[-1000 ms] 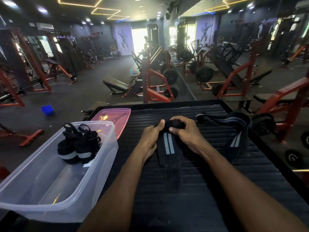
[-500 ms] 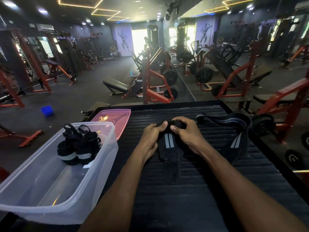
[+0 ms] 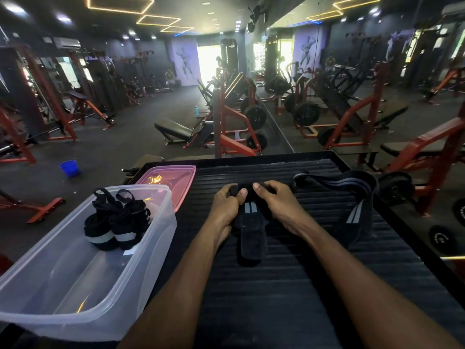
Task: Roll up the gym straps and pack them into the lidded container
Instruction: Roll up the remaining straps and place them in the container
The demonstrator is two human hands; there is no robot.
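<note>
Ribbed black matting (image 3: 289, 285) in a dim gym carries the work. Both the left hand (image 3: 227, 205) and right hand (image 3: 273, 201) clench the rolled end of a black strap (image 3: 251, 230), its flat tail lying toward the person. Another strap (image 3: 352, 197) lies unrolled just right. Two rolled straps (image 3: 115, 222) sit inside the clear container (image 3: 75, 311), its pink lid (image 3: 176, 177) behind.

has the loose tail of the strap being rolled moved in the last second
Yes. The strap tail's near end has crept away from the person, toward both hands and the far edge of the ribbed mat, so it now looks shorter.
</note>
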